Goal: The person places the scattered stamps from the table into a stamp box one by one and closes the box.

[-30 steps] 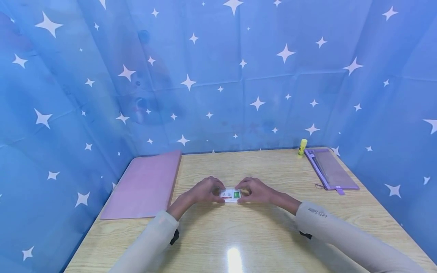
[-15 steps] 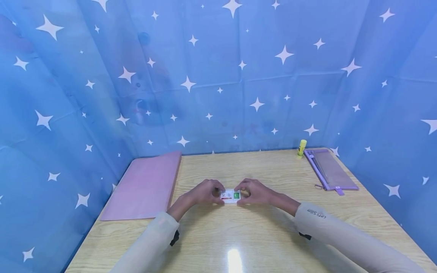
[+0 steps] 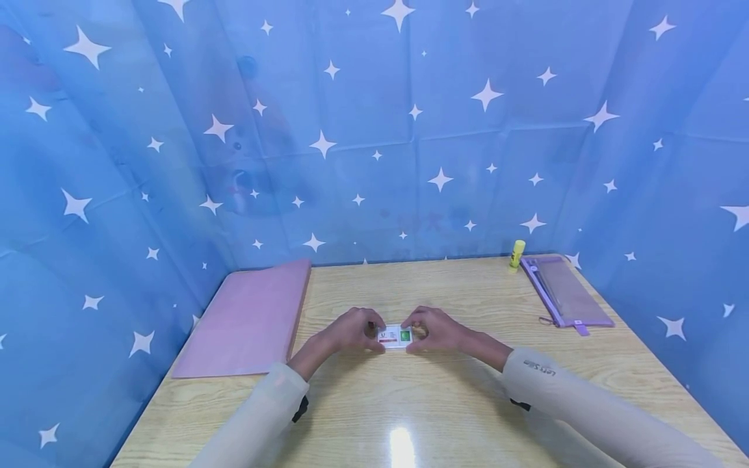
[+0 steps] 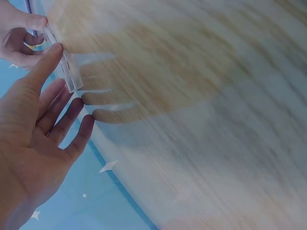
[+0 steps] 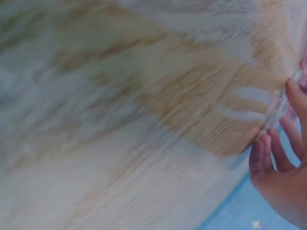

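A small flat case of clear plastic [image 3: 394, 337], with a white face, a red strip and a green square, is at the middle of the table in the head view. My left hand [image 3: 351, 329] pinches its left end between thumb and fingers. At the opposite end, my right hand [image 3: 440, 330] pinches it the same way. The left wrist view shows the case's clear edge [image 4: 69, 69] close to the tabletop, the left thumb [image 4: 50, 62] against it. In the right wrist view, the right fingers [image 5: 266, 148] are at the case's lower end.
A pink folder [image 3: 246, 322] lies on the wooden table [image 3: 351, 416] at left. Toward the back right stands a yellow glue stick [image 3: 517, 255], beside a purple-edged zip pouch [image 3: 570, 292]. A blue star-patterned curtain [image 3: 374, 130] surrounds the table's back and sides.
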Tool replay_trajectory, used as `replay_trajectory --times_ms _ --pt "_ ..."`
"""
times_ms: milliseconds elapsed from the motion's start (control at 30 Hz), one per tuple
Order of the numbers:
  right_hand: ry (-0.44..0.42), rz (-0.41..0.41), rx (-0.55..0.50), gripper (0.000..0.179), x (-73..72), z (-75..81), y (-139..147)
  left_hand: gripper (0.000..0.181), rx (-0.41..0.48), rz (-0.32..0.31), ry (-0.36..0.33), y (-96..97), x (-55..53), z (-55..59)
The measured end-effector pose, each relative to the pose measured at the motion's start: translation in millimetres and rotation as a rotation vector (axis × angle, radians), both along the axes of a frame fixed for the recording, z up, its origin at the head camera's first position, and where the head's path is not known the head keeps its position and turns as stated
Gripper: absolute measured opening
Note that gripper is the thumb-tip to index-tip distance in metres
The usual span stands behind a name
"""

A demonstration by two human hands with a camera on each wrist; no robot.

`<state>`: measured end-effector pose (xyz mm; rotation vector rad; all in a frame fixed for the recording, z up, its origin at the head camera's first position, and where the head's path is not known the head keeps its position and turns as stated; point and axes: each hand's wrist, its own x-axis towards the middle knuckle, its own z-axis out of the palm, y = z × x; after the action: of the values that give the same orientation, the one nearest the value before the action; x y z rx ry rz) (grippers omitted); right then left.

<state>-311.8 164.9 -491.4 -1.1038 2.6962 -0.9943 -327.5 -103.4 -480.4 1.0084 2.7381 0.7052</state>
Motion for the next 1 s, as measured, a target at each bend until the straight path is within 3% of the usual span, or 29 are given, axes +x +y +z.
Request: replay_trajectory --times_ms 200,1000 --pt "0.02 -0.001 0.016 0.044 -0.7 -0.1 2.6 0.047 -0.018 0.001 0.019 3.9 -1.9 -0.6" --pt "0.001 0.009 0.071 0.053 0.3 8.3 6.6 0.054 -0.012 -0.014 -0.014 4.7 0.0 8.0"
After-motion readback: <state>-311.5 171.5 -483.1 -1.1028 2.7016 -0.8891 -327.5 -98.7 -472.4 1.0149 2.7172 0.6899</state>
